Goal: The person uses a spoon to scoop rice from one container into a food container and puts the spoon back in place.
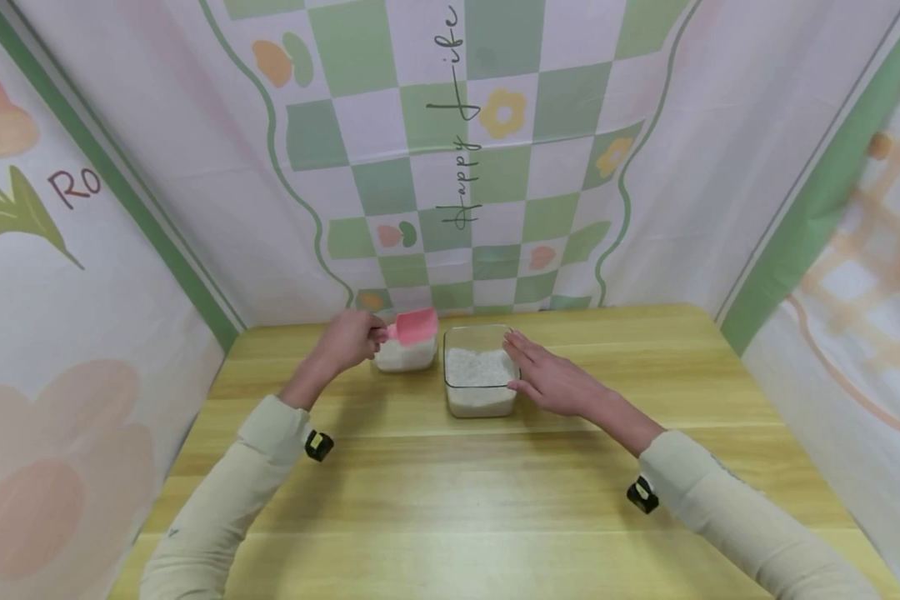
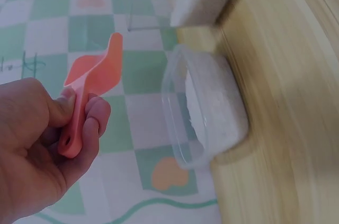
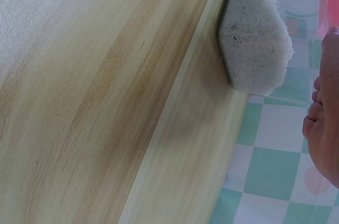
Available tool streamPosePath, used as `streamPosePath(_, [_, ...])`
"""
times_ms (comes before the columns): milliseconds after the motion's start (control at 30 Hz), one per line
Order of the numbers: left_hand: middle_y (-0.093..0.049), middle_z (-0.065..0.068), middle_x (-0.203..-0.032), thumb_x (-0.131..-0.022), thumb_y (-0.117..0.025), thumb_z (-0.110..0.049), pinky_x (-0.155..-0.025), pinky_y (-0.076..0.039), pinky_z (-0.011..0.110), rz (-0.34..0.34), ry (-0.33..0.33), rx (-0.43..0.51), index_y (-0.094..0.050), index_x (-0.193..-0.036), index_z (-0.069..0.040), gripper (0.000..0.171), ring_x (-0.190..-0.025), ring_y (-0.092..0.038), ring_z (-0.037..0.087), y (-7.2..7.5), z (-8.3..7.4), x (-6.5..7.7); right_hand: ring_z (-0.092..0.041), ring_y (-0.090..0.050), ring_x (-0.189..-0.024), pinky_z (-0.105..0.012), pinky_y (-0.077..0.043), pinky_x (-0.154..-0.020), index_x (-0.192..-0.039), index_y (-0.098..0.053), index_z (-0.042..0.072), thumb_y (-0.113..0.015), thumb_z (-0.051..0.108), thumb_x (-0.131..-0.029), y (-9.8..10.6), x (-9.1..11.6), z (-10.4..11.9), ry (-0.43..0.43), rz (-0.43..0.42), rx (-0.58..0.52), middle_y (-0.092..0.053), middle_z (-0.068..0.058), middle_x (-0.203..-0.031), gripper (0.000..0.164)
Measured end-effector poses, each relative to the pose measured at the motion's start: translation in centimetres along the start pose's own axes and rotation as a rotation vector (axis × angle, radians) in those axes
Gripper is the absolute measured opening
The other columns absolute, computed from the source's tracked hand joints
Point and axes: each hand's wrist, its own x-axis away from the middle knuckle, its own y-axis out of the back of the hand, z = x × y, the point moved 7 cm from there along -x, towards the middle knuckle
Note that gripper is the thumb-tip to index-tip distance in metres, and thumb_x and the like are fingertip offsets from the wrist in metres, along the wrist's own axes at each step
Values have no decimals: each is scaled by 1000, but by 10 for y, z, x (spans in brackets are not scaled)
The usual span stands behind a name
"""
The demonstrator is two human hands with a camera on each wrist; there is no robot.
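Note:
My left hand (image 1: 351, 340) grips the handle of a pink scoop (image 1: 416, 326), holding it above a small clear plastic tub (image 1: 403, 360). White grains fill much of that tub, as the left wrist view shows its side (image 2: 225, 107). Whether the scoop carries anything is hard to tell. To the right stands a larger clear square container (image 1: 482, 404), partly filled with white rice (image 3: 257, 38) whose surface is uneven. Fingers of my right hand (image 1: 555, 382) are extended at this container's right rim and side, seemingly touching it.
Both containers stand near the back edge of a wooden table (image 1: 450, 500). Behind it hangs a green-and-white checked cloth (image 1: 435, 167), close to the containers. Patterned cloth walls flank the table on the left and right.

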Motion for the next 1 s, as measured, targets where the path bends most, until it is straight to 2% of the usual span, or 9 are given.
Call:
streamPosePath(100, [-71,3,-74,-96,-60,-5,-61,-56,25,-12,-25,-28,-75,-88,-5,17,-62,-66,10,0,-10,-2,-36,-18,-153,-51,-30,-120,-154,-25,-6,-47,36,-105,0,0,0,4,-5,-2,-17,-21,-165,68])
streamPosePath(333, [-71,3,-75,-92,-65,-6,-58,-50,28,-70,-77,-185,-76,-86,-9,13,-60,-56,14,-2,-35,-7,-36,-19,-153,-51,-31,-119,-154,-25,-5,-47,36,-105,0,0,0,4,-5,2,-18,-21,-165,68])
streamPosePath(567, [-75,4,-82,-90,-68,-9,-62,-56,32,-85,-114,-275,-77,-86,-11,10,-69,-66,19,-12,-59,-14,-37,-20,-152,-51,-30,-120,-154,-25,-6,-48,35,-105,0,-1,0,15,-14,6,-19,-23,-164,68])
streamPosePath(667, [-75,3,-82,-89,-70,-11,-58,-55,32,-99,-146,-317,-76,-85,-11,7,-67,-67,20,-17,-69,-17,-37,-20,-152,-51,-31,-119,-153,-26,-7,-48,36,-105,-1,-1,0,19,-17,12,-20,-24,-163,68])
streamPosePath(767, [-75,3,-82,-85,-71,-7,-53,-53,33,-85,-162,-354,-76,-86,-12,8,-64,-66,21,-22,-77,-20,-37,-20,-152,-50,-31,-120,-153,-26,-7,-48,36,-105,-2,-1,-1,17,-14,17,-22,-24,-163,68])
streamPosePath(900, [-74,5,-80,-78,-68,2,-53,-55,34,-61,-180,-388,-76,-82,-14,19,-65,-67,23,-31,-88,-26,-37,-20,-152,-51,-30,-120,-153,-26,-7,-48,36,-105,-2,-1,-1,12,-15,11,-22,-24,-163,68])
streamPosePath(1000, [-73,5,-77,-83,-65,2,-54,-57,37,-71,-212,-431,-73,-77,-13,18,-66,-67,23,-39,-97,-29,-37,-20,-152,-50,-30,-120,-153,-27,-7,-48,36,-105,-2,0,-1,9,-15,13,-21,-24,-163,68])
